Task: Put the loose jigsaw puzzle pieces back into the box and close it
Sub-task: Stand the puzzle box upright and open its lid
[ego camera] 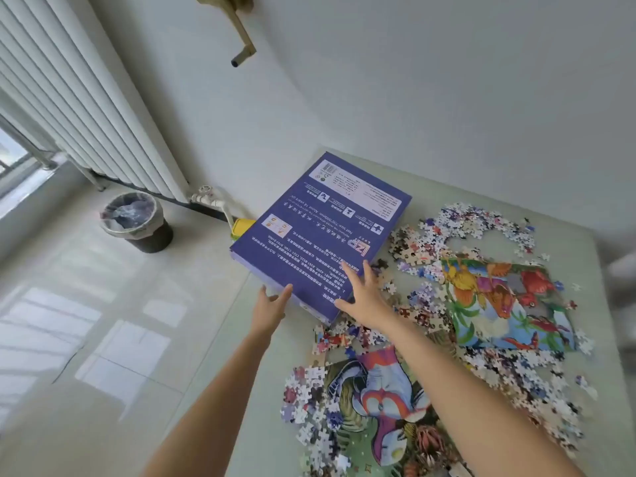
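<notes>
**Hands at the box**

The left hand [272,304], fingers spread, touched the blue box's [320,235] near edge. The right hand [364,297] lay flat on it, fingers apart. Loose pieces [481,222] lay at three o'clock on the counter [585,263].

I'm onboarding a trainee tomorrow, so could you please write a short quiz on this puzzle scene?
1. True or false: the blue box lies shut, printed back up.
2. Which hand lies spread on the box: A left hand, B right hand?
3. What stands on the floor by the radiator?

Key: 1 true; 2 B; 3 a lined waste bin. Loose puzzle pieces lie on the table.
</notes>
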`<state>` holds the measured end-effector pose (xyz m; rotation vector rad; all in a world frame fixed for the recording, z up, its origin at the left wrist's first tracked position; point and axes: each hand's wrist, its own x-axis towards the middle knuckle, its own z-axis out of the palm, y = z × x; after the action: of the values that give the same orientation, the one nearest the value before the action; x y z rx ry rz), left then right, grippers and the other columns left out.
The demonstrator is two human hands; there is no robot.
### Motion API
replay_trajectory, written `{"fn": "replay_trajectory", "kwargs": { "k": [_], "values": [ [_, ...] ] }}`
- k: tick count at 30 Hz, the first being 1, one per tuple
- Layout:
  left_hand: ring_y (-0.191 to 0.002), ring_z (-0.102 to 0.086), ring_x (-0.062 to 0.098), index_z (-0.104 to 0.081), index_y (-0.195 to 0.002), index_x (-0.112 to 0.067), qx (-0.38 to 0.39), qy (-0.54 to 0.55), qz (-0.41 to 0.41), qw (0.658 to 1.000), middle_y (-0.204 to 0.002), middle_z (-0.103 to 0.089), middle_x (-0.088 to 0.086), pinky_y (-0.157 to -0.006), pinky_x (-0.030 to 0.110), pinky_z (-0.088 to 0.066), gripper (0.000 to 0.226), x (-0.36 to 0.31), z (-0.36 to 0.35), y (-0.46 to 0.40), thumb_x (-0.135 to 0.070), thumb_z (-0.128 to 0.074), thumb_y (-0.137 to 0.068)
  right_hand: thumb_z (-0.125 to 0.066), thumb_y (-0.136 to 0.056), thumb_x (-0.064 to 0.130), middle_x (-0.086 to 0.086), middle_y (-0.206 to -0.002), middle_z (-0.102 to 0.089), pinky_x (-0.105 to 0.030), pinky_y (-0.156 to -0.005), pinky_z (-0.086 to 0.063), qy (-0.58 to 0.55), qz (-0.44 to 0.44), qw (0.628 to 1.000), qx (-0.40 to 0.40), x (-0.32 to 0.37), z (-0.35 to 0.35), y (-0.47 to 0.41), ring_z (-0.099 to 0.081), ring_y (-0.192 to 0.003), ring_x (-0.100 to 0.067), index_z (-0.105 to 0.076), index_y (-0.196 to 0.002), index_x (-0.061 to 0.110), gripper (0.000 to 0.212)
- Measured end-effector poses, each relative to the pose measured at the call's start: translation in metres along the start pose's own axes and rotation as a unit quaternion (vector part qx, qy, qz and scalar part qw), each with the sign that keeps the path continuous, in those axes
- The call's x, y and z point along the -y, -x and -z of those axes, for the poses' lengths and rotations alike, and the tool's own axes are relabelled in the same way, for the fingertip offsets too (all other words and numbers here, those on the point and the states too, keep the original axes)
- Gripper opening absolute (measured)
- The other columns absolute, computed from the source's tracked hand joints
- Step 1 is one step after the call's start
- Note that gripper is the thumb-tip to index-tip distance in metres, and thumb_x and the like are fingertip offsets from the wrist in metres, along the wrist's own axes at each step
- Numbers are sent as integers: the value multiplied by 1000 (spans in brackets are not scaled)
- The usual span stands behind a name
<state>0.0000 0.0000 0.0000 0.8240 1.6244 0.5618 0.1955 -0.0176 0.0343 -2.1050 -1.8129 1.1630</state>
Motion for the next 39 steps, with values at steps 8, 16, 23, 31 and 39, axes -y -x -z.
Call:
{"fn": "replay_trajectory", "kwargs": {
  "k": [8,16,23,31,39],
  "values": [
    [-114,-54,22,-25,-135,-19,-15,177,-24,984,-131,-52,6,-95,38,-45,62,-13,-22,-12,-18,-64,-87,-54,-92,35,-9,-154,18,-35,-110,-28,58,15,998,-11,3,-12,-12,-3,-144,-27,-22,-147,23,65],
    [-94,-61,13,-29,-141,-19,-45,263,-73,961,-124,-54,7,-65,26,-51,74,-48,2,-6,-14,-71,-80,-56,-89,41,-6,-156,2,-33,-107,-29,-6,85,993,-82,29,11,-12,-16,-142,-24,-35,-140,26,57],
    [-95,-61,9,-54,-125,-22,-120,145,-274,943,-112,-63,-4,-79,27,-53,61,-131,54,29,-19,-81,-70,-59,-85,47,5,-156,-2,-36,-105,-32,31,192,970,-144,62,76,-8,-24,-139,-18,-15,-146,33,76],
    [-97,-57,5,-54,-127,-30,-166,-106,-472,859,-117,-59,-11,-86,32,-50,68,-222,98,83,-38,-76,-63,-72,-77,38,1,-155,10,-36,-109,-21,-6,331,891,-310,118,175,5,1,-143,-17,-8,-144,37,93],
    [-110,-52,18,-52,-131,-26,-121,-338,-531,767,-124,-59,-3,-90,39,-43,62,-298,95,117,-31,-73,-73,-70,-78,36,3,-155,-4,-34,-106,-31,-76,341,880,-321,129,224,19,-14,-139,-5,-1,-144,37,96]
  ]
}}
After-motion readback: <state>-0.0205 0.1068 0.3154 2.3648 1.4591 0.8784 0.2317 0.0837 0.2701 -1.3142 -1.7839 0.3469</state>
